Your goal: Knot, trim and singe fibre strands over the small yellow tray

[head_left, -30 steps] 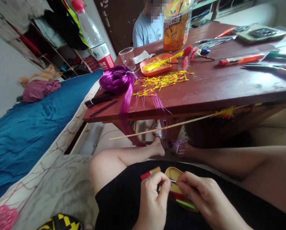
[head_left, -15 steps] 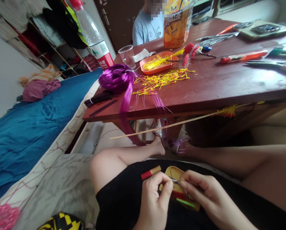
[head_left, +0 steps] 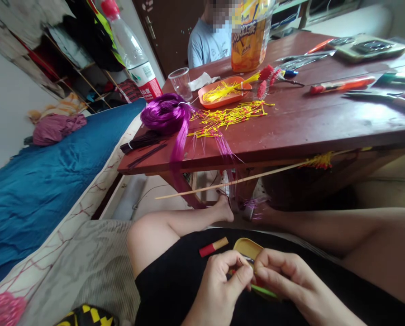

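Note:
My left hand [head_left: 224, 280] and my right hand [head_left: 290, 276] meet over my lap, thumbs pinched against the forefingers and tips close together. What they pinch is mostly hidden by the fingers; in the gap a thin dark and silvery piece [head_left: 248, 259] shows. Beneath them lies a yellow tray [head_left: 246, 246], partly covered by the hands, with something red and a bright green strip [head_left: 265, 290] in it. Left of the tray, a small red and tan stick-like block [head_left: 213, 247] rests on the black cloth [head_left: 175, 276] over my lap.
On the red-brown table [head_left: 290, 122] are a purple fibre bundle [head_left: 166, 113], yellow stamens with red tips [head_left: 232, 115], an orange tray [head_left: 219, 102], bottles [head_left: 250, 40], a plastic cup [head_left: 181, 83] and pliers [head_left: 375, 96]. A thin stick [head_left: 222, 184] juts below its edge. A person [head_left: 209, 43] sits opposite.
My hands have drawn closer together, and the left fingers have turned inward. The thin dark strands that stood out above the left fingertips are now mostly out of sight.

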A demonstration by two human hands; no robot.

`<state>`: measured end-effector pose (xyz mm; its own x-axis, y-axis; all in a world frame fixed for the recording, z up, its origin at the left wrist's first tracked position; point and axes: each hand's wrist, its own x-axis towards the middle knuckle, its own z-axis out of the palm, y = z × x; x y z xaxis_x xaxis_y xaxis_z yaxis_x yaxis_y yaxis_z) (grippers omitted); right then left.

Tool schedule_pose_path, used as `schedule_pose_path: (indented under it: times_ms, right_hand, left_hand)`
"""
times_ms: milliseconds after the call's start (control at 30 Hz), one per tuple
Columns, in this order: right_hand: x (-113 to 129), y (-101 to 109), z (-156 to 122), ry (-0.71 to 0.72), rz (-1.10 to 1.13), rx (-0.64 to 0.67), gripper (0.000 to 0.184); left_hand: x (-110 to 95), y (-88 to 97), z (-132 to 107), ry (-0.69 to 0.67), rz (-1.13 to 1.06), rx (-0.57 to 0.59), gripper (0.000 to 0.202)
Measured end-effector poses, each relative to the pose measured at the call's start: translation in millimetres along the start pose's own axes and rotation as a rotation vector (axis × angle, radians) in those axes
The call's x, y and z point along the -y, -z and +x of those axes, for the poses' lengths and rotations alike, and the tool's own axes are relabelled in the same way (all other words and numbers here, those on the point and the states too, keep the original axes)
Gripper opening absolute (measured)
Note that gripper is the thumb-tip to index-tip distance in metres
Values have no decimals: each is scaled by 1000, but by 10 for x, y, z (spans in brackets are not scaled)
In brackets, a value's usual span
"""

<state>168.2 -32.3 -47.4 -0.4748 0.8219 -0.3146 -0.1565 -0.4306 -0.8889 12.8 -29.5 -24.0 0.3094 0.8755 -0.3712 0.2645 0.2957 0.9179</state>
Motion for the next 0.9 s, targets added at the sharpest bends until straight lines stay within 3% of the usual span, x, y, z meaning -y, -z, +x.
schedule_pose_path:
  times_ms: [233, 467, 600, 767, 900]
  right_hand:
    - [-60, -47, -5, 96, -121, -70, 25]
    - [-256, -113, 6, 334, -518, -309, 11]
    - [-299, -85, 1, 473, -750, -346, 11]
    - [-226, -89, -15, 420, -654, -338, 15]
    - [-193, -84, -7, 436, -568, -252, 16]
  left_hand:
    - [-27, 14, 17, 17, 128, -18, 36]
    - [38, -33, 20, -18, 308, -129, 37]
    - [43, -27, 25, -44, 387, -165, 32]
    - [36, -29, 22, -47, 207, -164, 18]
    - [50, -69, 22, -187, 450, -288, 22]
